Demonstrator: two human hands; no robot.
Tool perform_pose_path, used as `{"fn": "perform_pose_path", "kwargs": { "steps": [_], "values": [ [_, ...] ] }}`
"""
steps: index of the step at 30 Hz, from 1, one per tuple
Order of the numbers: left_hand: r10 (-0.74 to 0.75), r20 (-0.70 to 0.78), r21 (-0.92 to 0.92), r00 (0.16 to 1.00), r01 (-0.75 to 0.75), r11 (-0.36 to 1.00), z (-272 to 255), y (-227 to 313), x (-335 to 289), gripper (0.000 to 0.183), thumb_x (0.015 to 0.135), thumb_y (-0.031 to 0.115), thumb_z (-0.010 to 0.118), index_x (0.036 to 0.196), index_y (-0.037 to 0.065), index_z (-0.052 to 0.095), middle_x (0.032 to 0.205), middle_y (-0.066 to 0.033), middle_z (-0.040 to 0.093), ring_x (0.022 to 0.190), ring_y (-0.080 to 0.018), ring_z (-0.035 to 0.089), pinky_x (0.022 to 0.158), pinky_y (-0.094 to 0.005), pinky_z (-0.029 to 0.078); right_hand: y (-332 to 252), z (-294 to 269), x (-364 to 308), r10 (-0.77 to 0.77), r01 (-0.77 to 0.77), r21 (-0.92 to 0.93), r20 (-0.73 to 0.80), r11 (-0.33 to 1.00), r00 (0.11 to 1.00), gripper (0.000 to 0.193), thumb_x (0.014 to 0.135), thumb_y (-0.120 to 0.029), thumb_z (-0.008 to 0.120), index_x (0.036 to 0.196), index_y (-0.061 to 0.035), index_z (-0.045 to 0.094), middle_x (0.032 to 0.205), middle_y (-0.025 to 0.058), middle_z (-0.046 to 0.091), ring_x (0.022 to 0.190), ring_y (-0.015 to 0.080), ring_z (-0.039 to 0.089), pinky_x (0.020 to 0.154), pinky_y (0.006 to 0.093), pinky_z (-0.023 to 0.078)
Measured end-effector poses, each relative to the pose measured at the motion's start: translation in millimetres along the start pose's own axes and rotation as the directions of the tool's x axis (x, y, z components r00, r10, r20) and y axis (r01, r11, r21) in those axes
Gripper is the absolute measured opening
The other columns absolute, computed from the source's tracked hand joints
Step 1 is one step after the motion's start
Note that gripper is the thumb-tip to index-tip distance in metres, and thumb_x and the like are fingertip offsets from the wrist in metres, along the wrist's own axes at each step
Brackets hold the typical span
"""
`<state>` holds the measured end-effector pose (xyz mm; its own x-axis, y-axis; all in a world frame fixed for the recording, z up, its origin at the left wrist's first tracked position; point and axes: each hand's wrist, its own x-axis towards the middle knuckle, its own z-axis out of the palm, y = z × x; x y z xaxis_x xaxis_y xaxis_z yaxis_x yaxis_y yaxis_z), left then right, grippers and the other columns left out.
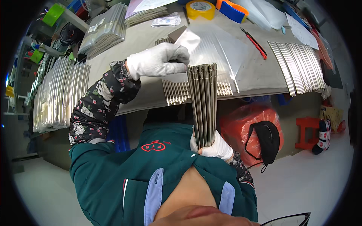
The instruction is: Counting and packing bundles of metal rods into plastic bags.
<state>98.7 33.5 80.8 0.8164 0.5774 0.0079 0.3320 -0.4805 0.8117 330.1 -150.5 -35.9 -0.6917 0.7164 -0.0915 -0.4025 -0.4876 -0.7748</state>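
Note:
An upright bundle of slim metal rods (203,101), grooved near their top ends, stands in front of my chest. My right hand (215,147), in a white glove, is closed round its lower end. My white-gloved left hand (160,61) is beside the bundle's top, fingers curled toward the thumb; whatever they pinch, if anything, is hidden. A bright white piece (188,40) shows just behind those fingers, over clear plastic sheets (222,49) on the table. More short rods (176,92) lie at the table's near edge, partly behind the bundle.
Metal rods (298,67) lie in a row at the table's right, beyond red-handled cutters (255,43). Wrapped rods (60,94) and stacked packs (105,28) fill the left. Yellow tape (200,9) stands at the back. A red plastic-covered stool (241,124) bears a black mask (267,142).

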Motion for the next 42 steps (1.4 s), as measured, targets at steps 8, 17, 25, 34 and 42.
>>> {"fn": "perform_pose_path", "kwargs": {
  "steps": [8, 17, 25, 34, 42],
  "values": [
    [0.324, -0.307, 0.597, 0.895, -0.084, 0.798, 14, 58, -73, 0.015, 0.079, 0.004, 0.064, 0.092, 0.007, 0.057, 0.084, -0.0073, 0.057, 0.070, -0.0234, 0.058, 0.061, -0.0308, 0.047, 7, 28, 24, 0.139, -0.144, 0.064, 0.071, 0.988, 0.988, 0.037, 0.065, -0.013, 0.076, 0.092, -0.0025, 0.054, 0.071, 0.0058, 0.057, 0.064, 0.0128, 0.052, 0.059, 0.0264, 0.043],
    [0.207, -0.531, 0.845, 0.821, 0.533, 0.054, -1, -9, -166, 0.008, 0.079, 0.010, 0.056, 0.086, 0.012, 0.055, 0.073, -0.0047, 0.052, 0.069, -0.0209, 0.059, 0.051, -0.0288, 0.048, 20, 57, 54, 0.257, -0.262, 0.015, 0.163, 0.965, 0.953, 0.040, 0.063, -0.010, 0.073, 0.096, -0.0033, 0.051, 0.068, 0.0080, 0.057, 0.062, 0.0140, 0.052, 0.057, 0.0260, 0.043],
    [-0.266, -0.321, 0.277, 0.909, 0.359, 0.891, 61, -22, -167, 0.025, 0.079, 0.015, 0.058, 0.100, 0.004, 0.060, 0.094, -0.0151, 0.063, 0.090, -0.0334, 0.061, 0.078, -0.0399, 0.049, 28, 69, 70, 0.290, -0.293, -0.009, 0.176, 0.956, 0.941, 0.043, 0.064, -0.014, 0.076, 0.098, -0.0033, 0.052, 0.066, 0.0075, 0.056, 0.060, 0.0131, 0.051, 0.053, 0.0260, 0.041],
    [-0.046, -0.675, 0.374, 0.736, 0.396, 0.839, 14, 19, -181, 0.014, 0.076, 0.005, 0.062, 0.089, 0.006, 0.057, 0.076, -0.0104, 0.060, 0.072, -0.0297, 0.061, 0.064, -0.0351, 0.048, 26, 80, 76, 0.324, -0.319, -0.061, 0.130, 0.946, 0.937, 0.049, 0.064, -0.017, 0.077, 0.103, -0.0029, 0.051, 0.067, 0.0071, 0.055, 0.060, 0.0130, 0.051, 0.053, 0.0254, 0.041],
    [0.195, -0.363, 0.662, 0.911, 0.106, 0.742, 59, 34, -173, 0.018, 0.072, 0.008, 0.057, 0.090, 0.010, 0.054, 0.072, -0.0054, 0.057, 0.066, -0.0243, 0.062, 0.055, -0.0331, 0.050, 25, 93, 86, 0.395, -0.396, -0.016, 0.103, 0.918, 0.913, 0.039, 0.062, -0.020, 0.077, 0.087, -0.0032, 0.053, 0.068, 0.0075, 0.054, 0.061, 0.0155, 0.051, 0.055, 0.0276, 0.042]
  ]
}}
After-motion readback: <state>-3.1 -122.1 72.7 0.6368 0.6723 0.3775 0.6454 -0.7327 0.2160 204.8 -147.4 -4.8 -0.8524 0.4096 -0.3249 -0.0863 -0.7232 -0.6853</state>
